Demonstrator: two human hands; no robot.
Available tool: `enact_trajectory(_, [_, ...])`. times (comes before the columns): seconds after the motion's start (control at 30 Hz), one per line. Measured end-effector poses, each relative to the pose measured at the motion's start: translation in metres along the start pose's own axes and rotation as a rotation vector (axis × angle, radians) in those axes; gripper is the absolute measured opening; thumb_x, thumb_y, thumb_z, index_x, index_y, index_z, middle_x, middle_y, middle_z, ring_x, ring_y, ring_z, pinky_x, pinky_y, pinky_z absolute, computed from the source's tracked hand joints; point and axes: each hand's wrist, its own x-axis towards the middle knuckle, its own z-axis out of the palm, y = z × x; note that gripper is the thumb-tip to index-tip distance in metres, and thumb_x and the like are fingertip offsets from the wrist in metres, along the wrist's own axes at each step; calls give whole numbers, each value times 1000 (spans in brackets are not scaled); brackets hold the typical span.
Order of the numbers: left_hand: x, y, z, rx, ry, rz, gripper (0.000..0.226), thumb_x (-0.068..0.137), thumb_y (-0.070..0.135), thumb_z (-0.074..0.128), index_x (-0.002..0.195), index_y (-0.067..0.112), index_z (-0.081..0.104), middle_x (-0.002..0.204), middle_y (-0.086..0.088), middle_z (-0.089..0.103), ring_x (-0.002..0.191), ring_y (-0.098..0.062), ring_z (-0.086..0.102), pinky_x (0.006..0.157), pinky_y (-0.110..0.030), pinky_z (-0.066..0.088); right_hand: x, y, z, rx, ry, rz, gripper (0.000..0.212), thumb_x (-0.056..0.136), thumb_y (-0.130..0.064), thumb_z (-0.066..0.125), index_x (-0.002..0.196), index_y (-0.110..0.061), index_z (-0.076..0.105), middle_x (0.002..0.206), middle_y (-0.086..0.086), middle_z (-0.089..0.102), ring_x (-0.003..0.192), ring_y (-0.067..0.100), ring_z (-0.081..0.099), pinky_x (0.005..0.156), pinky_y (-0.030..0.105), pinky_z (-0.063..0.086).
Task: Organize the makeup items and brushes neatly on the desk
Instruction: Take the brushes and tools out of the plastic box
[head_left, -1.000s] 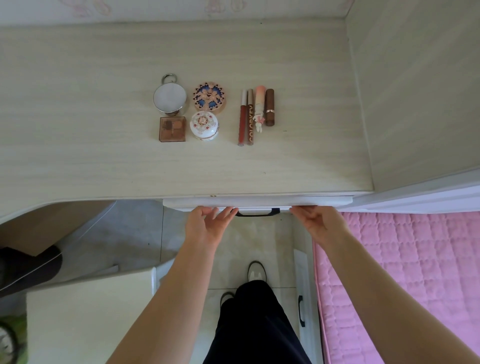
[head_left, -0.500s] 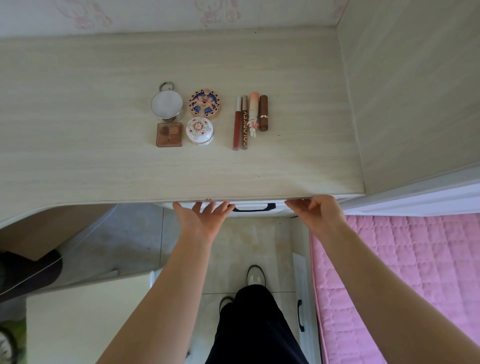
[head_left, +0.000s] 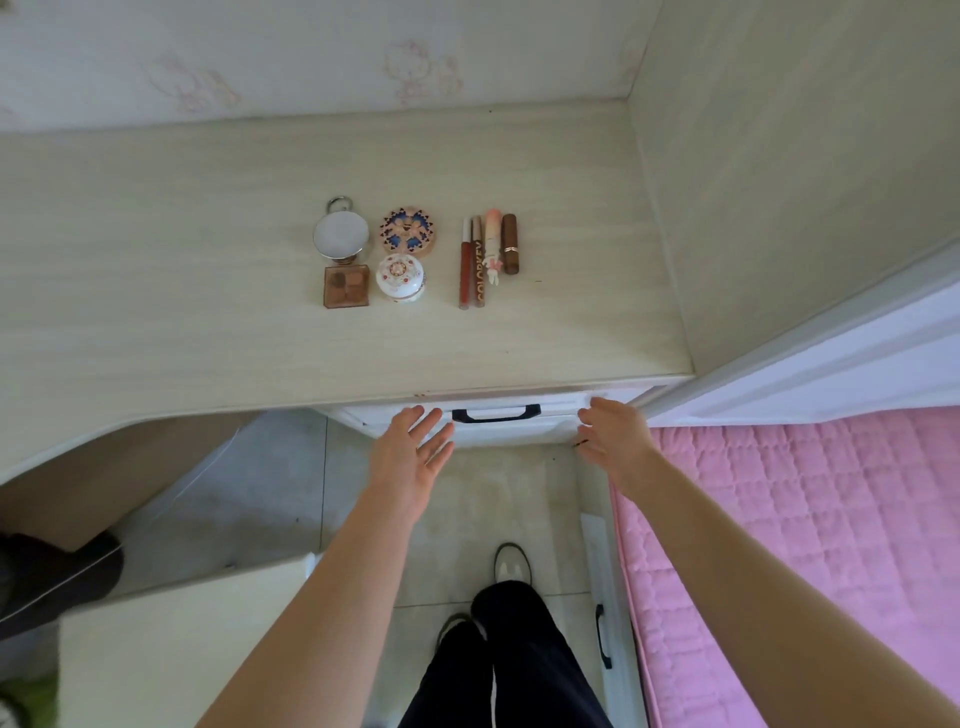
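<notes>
On the pale wooden desk (head_left: 156, 291) the makeup lies in two tidy groups. A round silver mirror compact (head_left: 341, 235), a patterned round case (head_left: 408, 232), a brown square palette (head_left: 347, 286) and a white floral pot (head_left: 400, 277) form a square. To their right lie a red lip gloss (head_left: 465, 263), a brown tube (head_left: 478, 262), a pink lipstick (head_left: 491, 244) and a brown lipstick (head_left: 510, 243), side by side. My left hand (head_left: 413, 451) and my right hand (head_left: 613, 434) are flat, fingers apart, against the white drawer front (head_left: 556, 406) on either side of its black handle (head_left: 496, 413).
A wooden cabinet side (head_left: 789, 182) walls the desk on the right. A pink quilted bed (head_left: 810, 561) lies at lower right. A low pale cabinet (head_left: 171, 649) stands at lower left, my legs and shoes (head_left: 511, 564) on the tiled floor.
The drawer under the desk edge has gone further in. Both hands followed it, then eased back with fingers spread. The view has tilted up to show the back wall.
</notes>
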Motion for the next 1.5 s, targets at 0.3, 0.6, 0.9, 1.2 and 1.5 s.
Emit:
enact_trajectory(0.3, [-53,-31,-34,816,-59,355,22,94,14,48,111,14,62,106,-4,69,96,-21,65,85,-34,49,-96,67,8,-777,44,-368,35,92,-13,43,126,-5,52,122,13,59,112,29,55,80,27,40])
enact_trajectory(0.6, [-125,-84,-90,1526,-356,731,31,96,22,49,125,18,57,121,2,64,107,-15,60,90,-30,47,-217,165,-1,-933,260,-456,36,95,-16,41,128,-6,48,126,11,54,121,30,46,100,39,38])
enact_trajectory(0.9, [-204,-152,-103,1887,-767,1213,40,97,23,47,135,12,50,128,-2,60,124,-18,47,103,-28,35,-304,269,-41,-986,524,-402,49,101,-31,32,146,-14,28,150,0,33,143,22,20,116,41,19])
enact_trajectory(1.2, [-274,-248,-107,2026,-1252,1386,41,97,25,47,136,14,49,135,0,55,133,-17,39,114,-30,25,-383,373,-79,-759,729,-164,52,101,-30,32,149,-14,22,154,2,28,147,28,9,119,46,9])
enact_trajectory(1.5, [-365,-368,-150,2058,-1621,1458,40,94,23,50,132,12,53,129,1,59,126,-16,47,112,-31,31,-482,511,-121,-553,910,81,58,101,-36,30,152,-12,14,158,2,20,148,25,5,120,44,6])
